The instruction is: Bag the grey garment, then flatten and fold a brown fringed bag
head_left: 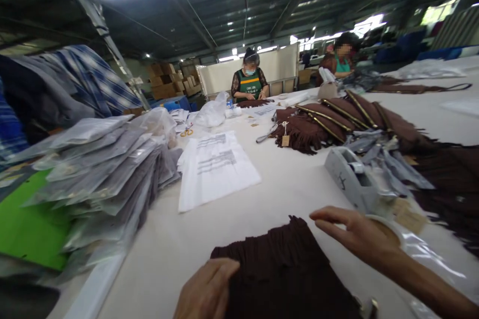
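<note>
A dark brown fringed bag lies flat on the table in front of me, its fringe pointing away from me. A bit of brass-coloured metal shows at its lower right. My left hand is closed on the bag's left edge, the fingertips over the fabric; its thumb is hard to make out. To the right of the bag, my right hand hovers with fingers stretched out, holding nothing. Close beyond that hand stands a grey tape dispenser, and a roll of tape is partly hidden behind the wrist.
Printed white plastic bags lie ahead on the white table. Grey items in clear bags are stacked at left by a green panel. More brown fringed bags are piled at right. Co-workers sit across the table.
</note>
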### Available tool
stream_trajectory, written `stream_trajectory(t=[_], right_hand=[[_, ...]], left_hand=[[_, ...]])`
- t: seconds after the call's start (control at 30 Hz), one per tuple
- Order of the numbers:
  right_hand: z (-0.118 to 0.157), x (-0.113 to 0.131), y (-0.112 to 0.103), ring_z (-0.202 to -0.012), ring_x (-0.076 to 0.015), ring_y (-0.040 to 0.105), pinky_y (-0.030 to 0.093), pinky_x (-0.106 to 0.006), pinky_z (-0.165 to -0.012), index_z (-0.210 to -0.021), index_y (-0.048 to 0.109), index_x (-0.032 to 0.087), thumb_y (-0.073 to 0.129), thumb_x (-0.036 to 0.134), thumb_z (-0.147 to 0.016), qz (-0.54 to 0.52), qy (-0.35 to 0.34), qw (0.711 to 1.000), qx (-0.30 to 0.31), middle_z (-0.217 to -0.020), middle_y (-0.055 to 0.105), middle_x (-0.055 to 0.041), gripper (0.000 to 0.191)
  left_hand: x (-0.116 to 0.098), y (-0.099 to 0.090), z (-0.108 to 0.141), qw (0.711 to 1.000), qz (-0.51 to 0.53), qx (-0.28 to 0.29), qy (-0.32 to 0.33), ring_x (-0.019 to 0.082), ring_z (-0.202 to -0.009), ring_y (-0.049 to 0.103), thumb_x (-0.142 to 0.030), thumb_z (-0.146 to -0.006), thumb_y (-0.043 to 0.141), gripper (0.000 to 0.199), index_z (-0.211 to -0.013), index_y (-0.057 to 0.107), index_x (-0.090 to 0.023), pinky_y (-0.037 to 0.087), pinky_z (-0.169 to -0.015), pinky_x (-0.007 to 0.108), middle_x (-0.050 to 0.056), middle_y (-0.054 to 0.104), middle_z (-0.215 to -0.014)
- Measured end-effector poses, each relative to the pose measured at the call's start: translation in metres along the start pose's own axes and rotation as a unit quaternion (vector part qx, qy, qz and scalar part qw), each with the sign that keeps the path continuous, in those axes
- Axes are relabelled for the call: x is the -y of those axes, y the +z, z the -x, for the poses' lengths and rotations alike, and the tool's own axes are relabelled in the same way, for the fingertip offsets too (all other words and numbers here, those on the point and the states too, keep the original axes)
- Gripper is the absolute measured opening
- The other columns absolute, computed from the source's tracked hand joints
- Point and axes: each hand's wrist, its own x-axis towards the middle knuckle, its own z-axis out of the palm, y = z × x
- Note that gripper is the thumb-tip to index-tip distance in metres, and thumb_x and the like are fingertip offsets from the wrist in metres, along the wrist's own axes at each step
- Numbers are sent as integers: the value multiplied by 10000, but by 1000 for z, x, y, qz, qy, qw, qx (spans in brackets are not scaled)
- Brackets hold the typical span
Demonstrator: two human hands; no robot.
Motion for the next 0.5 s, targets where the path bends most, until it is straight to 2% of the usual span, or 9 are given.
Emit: stream_trajectory(t=[0.03, 0.1, 0.17, 0.23, 0.33, 0.4, 0.5], right_hand=[[-6, -10, -2, -961, -277, 715, 576, -408, -890, -1006, 749, 242, 546, 393, -894, 7, 10, 1000, 2, -1028, 765, -65, 277], [-18, -23, 0, -1060, -274, 687, 527, -445, -987, -1105, 725, 224, 534, 278, -858, 36, -23, 999, 13, -1136, 738, -75, 317], [-29, -25, 8, -1201, -246, 614, 456, -443, -1074, -1225, 673, 224, 499, 149, -820, 70, -93, 992, 37, -1290, 665, -75, 447], [-39, -18, 15, -1308, -225, 521, 410, -425, -1114, -1304, 623, 226, 466, 86, -818, 89, -157, 980, 81, -1393, 585, -78, 530], [-52, -2, 20, -1331, -218, 495, 378, -413, -1134, -1319, 613, 265, 497, 116, -871, 71, -221, 960, 157, -1388, 591, -73, 486], [-57, 2, 20, -1281, -190, 548, 338, -393, -1158, -1292, 630, 297, 510, 128, -892, 40, -254, 947, 194, -1330, 642, -48, 450], [-57, -6, 23, -1241, -172, 582, 370, -373, -1140, -1199, 684, 279, 456, 126, -923, 10, -257, 946, 198, -1266, 683, -40, 389]], left_hand=[[-5, 5, -20, 1000, 14, -2, 0, 152, -1078, 674, -129, -940, 452, 403, -1300, 521, -296, 557, -934, 240, 34, 703, -1171], [-13, 19, -62, 999, 20, 24, 14, 198, -1264, 563, -152, -931, 490, 463, -1372, 472, -291, 497, -1055, 372, 49, 626, -1332], [-17, 36, -97, 995, 29, 92, 11, 246, -1401, 400, -207, -935, 530, 566, -1471, 359, -266, 391, -1134, 498, 82, 475, -1492], [-16, 50, -120, 983, 56, 173, -17, 273, -1444, 311, -303, -958, 535, 624, -1518, 269, -225, 333, -1154, 550, 124, 349, -1561], [-13, 63, -132, 963, 103, 245, -38, 293, -1435, 327, -427, -972, 513, 651, -1524, 257, -192, 328, -1155, 552, 159, 340, -1558], [-14, 64, -128, 960, 114, 255, -27, 298, -1426, 346, -460, -967, 520, 677, -1530, 240, -207, 327, -1158, 545, 157, 367, -1546], [-19, 59, -117, 962, 99, 253, 6, 296, -1422, 351, -518, -958, 515, 756, -1553, 137, -244, 339, -1157, 526, 149, 353, -1554]])
